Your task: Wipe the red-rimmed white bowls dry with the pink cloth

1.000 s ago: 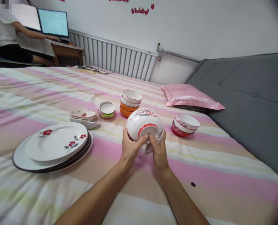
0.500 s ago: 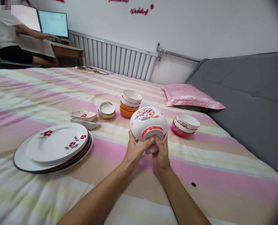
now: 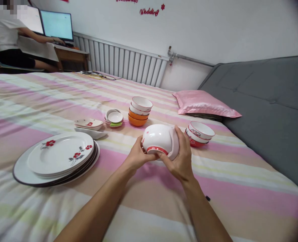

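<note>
Between my hands, raised over the bed, is a white bowl [image 3: 157,136] with a red foot ring, tilted so its underside faces me. My left hand [image 3: 136,155] is closed on its left side, thumb near the foot ring. My right hand [image 3: 180,156] is closed on the right side, pressing a smooth pale piece [image 3: 174,144] against the bowl; I cannot make out whether it is a cloth. To the right, close to my right hand, stand stacked bowls [image 3: 201,131], white above red. Beyond the held bowl is a taller stack of white and orange bowls [image 3: 139,112].
Stacked plates [image 3: 58,154] with red flowers lie at left. Leaf-shaped dishes [image 3: 88,124] and small dishes [image 3: 114,118] sit behind them. A pink pillow [image 3: 205,103] rests by the grey headboard [image 3: 264,97]. A small black object [image 3: 208,198] lies near my right forearm. A person [image 3: 6,37] sits at a desk.
The bowl has come down slightly and turned, so its printed picture no longer faces me. My right hand has moved from under the foot to the bowl's right side with the pale piece.
</note>
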Tool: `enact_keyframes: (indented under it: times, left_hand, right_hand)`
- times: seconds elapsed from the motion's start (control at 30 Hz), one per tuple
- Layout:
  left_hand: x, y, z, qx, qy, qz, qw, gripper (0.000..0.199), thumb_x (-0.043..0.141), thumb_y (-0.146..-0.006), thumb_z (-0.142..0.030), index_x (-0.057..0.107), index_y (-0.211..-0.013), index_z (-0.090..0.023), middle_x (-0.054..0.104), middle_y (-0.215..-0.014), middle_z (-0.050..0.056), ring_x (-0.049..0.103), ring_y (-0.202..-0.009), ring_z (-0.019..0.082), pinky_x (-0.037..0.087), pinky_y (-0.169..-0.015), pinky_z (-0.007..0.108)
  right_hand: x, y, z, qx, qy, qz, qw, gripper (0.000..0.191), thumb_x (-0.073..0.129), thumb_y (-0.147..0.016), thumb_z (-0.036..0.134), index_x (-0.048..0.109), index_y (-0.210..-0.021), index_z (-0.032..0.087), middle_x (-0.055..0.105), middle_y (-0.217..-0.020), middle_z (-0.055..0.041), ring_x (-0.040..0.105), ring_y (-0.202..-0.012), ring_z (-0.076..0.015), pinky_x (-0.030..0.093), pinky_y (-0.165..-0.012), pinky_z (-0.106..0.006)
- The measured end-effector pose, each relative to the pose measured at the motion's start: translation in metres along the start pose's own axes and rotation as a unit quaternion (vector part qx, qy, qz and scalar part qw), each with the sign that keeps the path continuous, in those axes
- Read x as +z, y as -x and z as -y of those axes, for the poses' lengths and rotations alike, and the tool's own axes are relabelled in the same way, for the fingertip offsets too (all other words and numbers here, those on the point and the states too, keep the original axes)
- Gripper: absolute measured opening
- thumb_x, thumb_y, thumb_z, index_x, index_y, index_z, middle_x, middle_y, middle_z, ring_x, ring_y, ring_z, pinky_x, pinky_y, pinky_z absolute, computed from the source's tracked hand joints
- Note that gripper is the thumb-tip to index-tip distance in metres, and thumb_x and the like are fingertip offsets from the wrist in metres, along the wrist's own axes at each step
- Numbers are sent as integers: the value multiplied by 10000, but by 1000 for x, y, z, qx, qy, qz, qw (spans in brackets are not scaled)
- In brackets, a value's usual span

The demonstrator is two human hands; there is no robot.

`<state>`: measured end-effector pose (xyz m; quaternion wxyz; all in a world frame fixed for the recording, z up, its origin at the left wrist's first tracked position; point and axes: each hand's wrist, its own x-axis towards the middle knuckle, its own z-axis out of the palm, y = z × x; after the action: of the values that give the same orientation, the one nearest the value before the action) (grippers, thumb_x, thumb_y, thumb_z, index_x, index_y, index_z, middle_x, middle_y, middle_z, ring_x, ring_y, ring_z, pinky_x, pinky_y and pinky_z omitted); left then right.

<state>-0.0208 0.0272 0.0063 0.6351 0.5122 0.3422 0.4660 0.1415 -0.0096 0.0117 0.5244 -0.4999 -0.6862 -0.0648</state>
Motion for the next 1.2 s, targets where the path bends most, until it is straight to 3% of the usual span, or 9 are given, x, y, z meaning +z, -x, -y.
enact_keyframes:
  times: [0.2,0.3,0.57,0.7,0.8,0.97,1.1,1.2]
  left_hand:
    - [0,2,-2,11,-29,47,998,869,855,-485,-203,443,-1250,-182,612,-1152,122,610,-1022,275,535,-769,345]
    - [2,3,0,37,-93,31,995,829,833,-501,-181,439,-1230,-172,596,-1157,125,605,-1014,266,529,-757,328]
    - [3,2,6,185,-212,4,960,889,821,-512,-202,393,-1291,-229,547,-1231,102,575,-1081,262,513,-830,334]
    - [0,2,6,191,-253,4,948,751,810,-540,-231,465,-1206,-217,591,-1131,78,597,-984,242,512,-754,311]
    - [0,1,10,179,-248,-9,952,737,820,-509,-213,482,-1164,-212,611,-1080,70,604,-935,236,503,-732,302]
    - [6,2,17,173,-239,-41,954,740,830,-499,-252,479,-1148,-201,616,-1037,69,604,-904,236,494,-727,307]
    - [11,4,18,212,-277,-58,935,645,765,-592,-286,461,-1154,-194,602,-1024,67,591,-875,227,488,-746,333]
    - [14,5,19,251,-305,-57,917,495,693,-648,-236,475,-1090,-190,592,-1022,68,581,-876,218,479,-765,337]
  right_hand:
    - [-24,-11,5,-64,39,82,994,886,722,-694,389,304,-1460,238,473,-1376,-139,454,-1253,-346,406,-1034,-561]
    - [-31,-12,2,-75,46,101,991,887,724,-684,374,315,-1459,235,476,-1380,-137,464,-1247,-349,410,-1033,-553]
    - [-31,-11,1,-81,78,122,986,857,729,-680,373,362,-1441,229,501,-1357,-138,491,-1217,-352,448,-997,-534]
    - [-30,-11,4,-80,88,140,983,841,730,-672,353,388,-1429,222,512,-1324,-130,494,-1211,-333,454,-999,-508]
    - [-30,-12,6,-77,95,142,982,846,736,-681,441,391,-1426,238,498,-1332,-132,482,-1220,-341,456,-986,-516]
    - [-27,-12,13,-102,106,138,979,767,652,-742,596,437,-1393,250,425,-1437,-136,409,-1305,-363,354,-1062,-560]
    - [-17,-9,20,-125,142,136,972,507,504,-892,483,474,-1367,309,438,-1468,-79,358,-1361,-340,226,-1116,-600]
    - [-9,-5,25,-140,167,127,968,433,509,-907,405,521,-1333,325,505,-1432,-52,388,-1347,-322,192,-1133,-590]
